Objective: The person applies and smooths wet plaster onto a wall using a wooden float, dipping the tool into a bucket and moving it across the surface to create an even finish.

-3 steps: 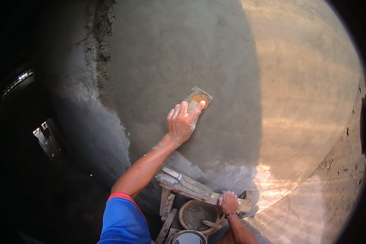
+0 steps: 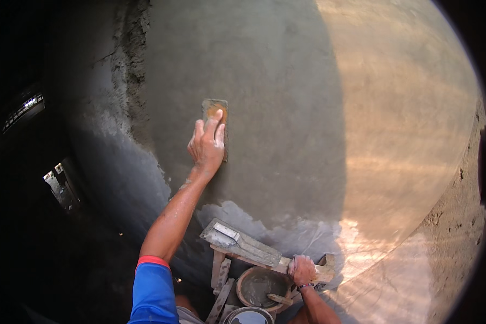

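Observation:
My left hand (image 2: 206, 147) is closed on a small rectangular plastering float (image 2: 216, 106), its back mortar-smeared with an orange-brown patch. The float lies against the grey plastered wall (image 2: 275, 108), its long side nearly upright. Low in the view, my right hand (image 2: 302, 270) is wrapped round a wooden board (image 2: 323, 274) that forms the top of a rough timber stand. On that board, left of my right hand, rests a long mortar-coated trowel (image 2: 243, 241) with a pale handle. Below it is a round tub (image 2: 242, 289) of wet mortar.
A second round container (image 2: 248, 317) is at the bottom edge, beside timber pieces (image 2: 221, 299). A rough vertical strip (image 2: 135, 59) borders the smooth plaster on the left. Sunlight falls across the wall's right side. Bare ground (image 2: 453, 216) lies far right.
My left hand has slid the float leftward across the wall, and the float has turned from slanted to nearly upright. My right hand stays on the board.

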Tool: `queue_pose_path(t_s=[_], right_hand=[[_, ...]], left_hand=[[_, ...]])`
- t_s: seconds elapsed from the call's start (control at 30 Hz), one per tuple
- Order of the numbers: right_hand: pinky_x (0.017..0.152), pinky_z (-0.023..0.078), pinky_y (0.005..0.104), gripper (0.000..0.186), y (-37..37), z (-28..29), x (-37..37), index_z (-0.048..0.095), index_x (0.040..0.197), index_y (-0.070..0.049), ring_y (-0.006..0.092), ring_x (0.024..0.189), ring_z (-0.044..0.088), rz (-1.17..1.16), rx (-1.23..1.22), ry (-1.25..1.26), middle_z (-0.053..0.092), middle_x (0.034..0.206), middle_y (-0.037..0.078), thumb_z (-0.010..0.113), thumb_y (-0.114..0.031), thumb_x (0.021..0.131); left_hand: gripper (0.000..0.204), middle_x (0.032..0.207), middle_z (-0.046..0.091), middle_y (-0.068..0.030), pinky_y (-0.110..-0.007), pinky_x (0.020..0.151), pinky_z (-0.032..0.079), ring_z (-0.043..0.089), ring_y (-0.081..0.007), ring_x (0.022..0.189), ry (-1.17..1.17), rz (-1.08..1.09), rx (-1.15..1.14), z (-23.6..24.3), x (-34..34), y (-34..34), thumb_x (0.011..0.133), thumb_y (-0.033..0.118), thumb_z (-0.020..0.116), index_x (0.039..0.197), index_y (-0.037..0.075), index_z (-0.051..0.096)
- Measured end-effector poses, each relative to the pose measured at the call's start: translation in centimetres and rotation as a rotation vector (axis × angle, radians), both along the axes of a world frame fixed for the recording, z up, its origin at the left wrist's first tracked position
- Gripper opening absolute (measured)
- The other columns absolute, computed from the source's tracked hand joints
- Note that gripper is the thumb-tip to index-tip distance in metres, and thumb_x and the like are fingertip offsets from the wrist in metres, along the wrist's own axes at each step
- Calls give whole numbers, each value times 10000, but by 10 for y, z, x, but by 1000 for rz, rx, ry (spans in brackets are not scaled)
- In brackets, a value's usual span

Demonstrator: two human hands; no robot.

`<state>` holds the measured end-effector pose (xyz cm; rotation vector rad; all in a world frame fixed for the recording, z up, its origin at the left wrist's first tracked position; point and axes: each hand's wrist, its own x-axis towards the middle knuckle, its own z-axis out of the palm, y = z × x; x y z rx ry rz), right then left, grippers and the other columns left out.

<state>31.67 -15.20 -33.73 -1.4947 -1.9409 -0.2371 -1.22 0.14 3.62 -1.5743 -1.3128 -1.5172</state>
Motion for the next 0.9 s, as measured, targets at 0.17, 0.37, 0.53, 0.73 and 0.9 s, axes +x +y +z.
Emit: queue_pose_path(t_s=[0.17, 0.37, 0.53, 0.73, 0.9], right_hand=[[746, 446, 445, 196, -11, 19, 26, 655, 960, -95, 314, 842, 570, 21, -27, -109, 592, 867, 108, 598, -229, 829], [734, 437, 441, 156, 21, 22, 37, 627, 914, -111, 309, 833, 560, -4, 29, -115, 572, 847, 100, 602, -229, 814], [720, 428, 438, 157, 19, 19, 34, 615, 893, -119, 302, 823, 554, -21, 71, -167, 563, 845, 90, 617, -230, 783], [722, 430, 437, 184, 25, 16, 37, 631, 926, -102, 302, 830, 558, 10, 107, -139, 571, 844, 94, 610, -219, 784], [726, 436, 441, 202, 18, 11, 43, 650, 955, -90, 302, 836, 565, -17, 52, -138, 581, 843, 93, 594, -210, 803]], left_hand=[[397, 921, 561, -72, -409, 671, 527, 633, -278, 778, -87, 0, 41, 31, 54, -9, 881, 201, 742, 1270, 252, 677], [388, 921, 559, -73, -412, 659, 521, 629, -273, 774, 21, -30, 92, -60, 27, 6, 892, 179, 730, 1270, 249, 679], [365, 927, 566, -82, -430, 685, 512, 623, -289, 804, -188, -26, 96, 31, 55, -4, 928, 198, 685, 1291, 219, 657], [557, 865, 519, -58, -357, 602, 439, 548, -230, 711, 384, -100, 78, -155, 117, -21, 829, 116, 711, 1328, 348, 624], [466, 923, 550, -92, -427, 693, 521, 613, -313, 785, -17, 12, 61, -86, 0, 9, 867, 174, 742, 1311, 277, 648]])
